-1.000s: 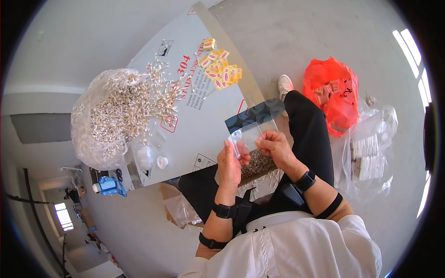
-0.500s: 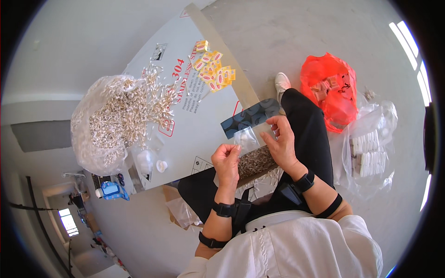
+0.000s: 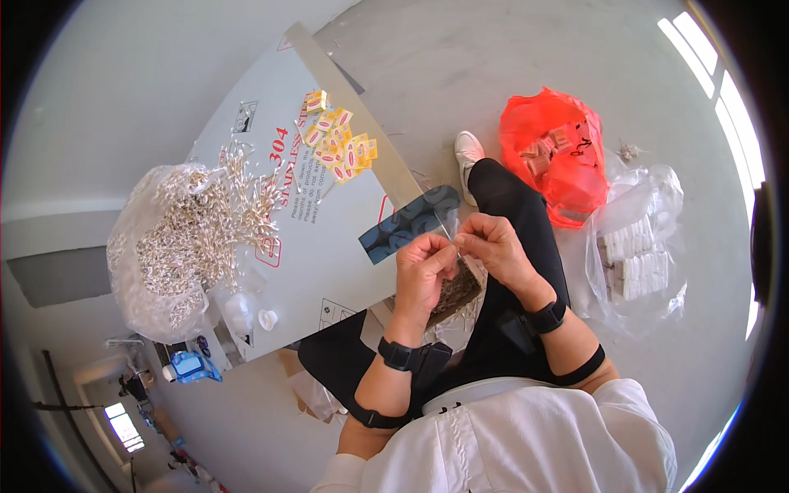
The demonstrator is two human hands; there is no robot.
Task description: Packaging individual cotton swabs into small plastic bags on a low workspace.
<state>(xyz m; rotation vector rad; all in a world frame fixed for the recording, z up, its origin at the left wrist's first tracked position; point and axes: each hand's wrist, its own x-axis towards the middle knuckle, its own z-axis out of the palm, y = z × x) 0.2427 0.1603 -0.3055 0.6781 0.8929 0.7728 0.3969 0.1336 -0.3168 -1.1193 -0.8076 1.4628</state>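
My left hand (image 3: 422, 275) and my right hand (image 3: 498, 256) meet with closed, pinching fingertips over my lap. Between them is a small clear plastic bag (image 3: 446, 228), seen almost edge-on and mostly hidden by the fingers. Just below the hands, an open box (image 3: 478, 287) holding many thin brown pieces rests on my lap. Beyond my fingers, a dark blue patterned sheet (image 3: 403, 228) lies at the table's edge.
Cotton swabs spill from a large clear bag (image 3: 123, 246) on the table (image 3: 329, 271). Several yellow-and-white packets (image 3: 337, 148) lie farther back. On the floor to the right are a red plastic bag (image 3: 522, 111) and a clear bag with white bundles (image 3: 637, 267).
My right hand has moved left to meet my left hand, its fingers closing at the clear bag. The bag has turned nearly edge-on. The whole view has shifted slightly.
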